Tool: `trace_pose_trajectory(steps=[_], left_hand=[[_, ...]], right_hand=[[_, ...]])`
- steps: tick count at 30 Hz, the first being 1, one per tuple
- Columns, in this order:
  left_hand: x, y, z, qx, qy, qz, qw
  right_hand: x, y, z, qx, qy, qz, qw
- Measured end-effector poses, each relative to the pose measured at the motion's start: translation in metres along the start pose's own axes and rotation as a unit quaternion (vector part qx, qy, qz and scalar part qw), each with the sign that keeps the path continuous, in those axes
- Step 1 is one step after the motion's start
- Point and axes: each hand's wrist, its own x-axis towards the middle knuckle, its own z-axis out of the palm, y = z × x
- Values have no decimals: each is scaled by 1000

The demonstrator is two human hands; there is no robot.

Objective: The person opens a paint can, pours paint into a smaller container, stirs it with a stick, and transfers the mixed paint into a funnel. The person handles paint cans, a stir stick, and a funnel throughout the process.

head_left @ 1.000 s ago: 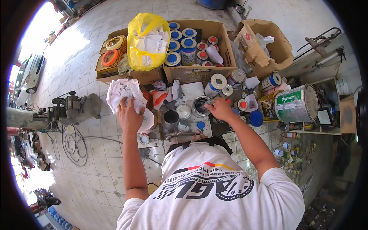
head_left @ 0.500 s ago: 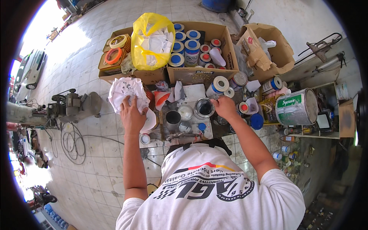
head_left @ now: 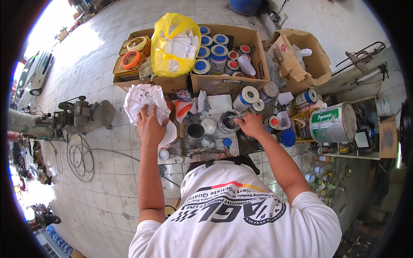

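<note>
The desk (head_left: 234,149) lies beneath the fingers of both hands. Beyond them stands a cardboard box (head_left: 230,85) of blue- and red-capped cans, with a yellow bag (head_left: 192,62) farther out from the left fingers. Directly under the left hand (head_left: 149,127), its fingers loosely spread, is crumpled, dark-spotted white paper (head_left: 138,96). The right hand (head_left: 251,124) has bent fingers beside an open can (head_left: 222,122) of dark liquid; whether they grip anything, I cannot tell. Nearer the body sits a blue cap (head_left: 227,142).
</note>
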Motion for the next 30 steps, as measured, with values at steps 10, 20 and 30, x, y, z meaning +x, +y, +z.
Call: trace_pose_trajectory(steps=[10, 20, 30], left_hand=[[0, -1, 2, 8, 2, 0, 1000], [2, 1, 2, 3, 12, -8, 1000], [3, 0, 2, 4, 15, -9, 1000]], right_hand=[[-4, 9, 14, -7, -7, -20, 1000], [-9, 7, 18, 22, 9, 2, 1000], [-11, 6, 18, 72, 40, -30, 996]])
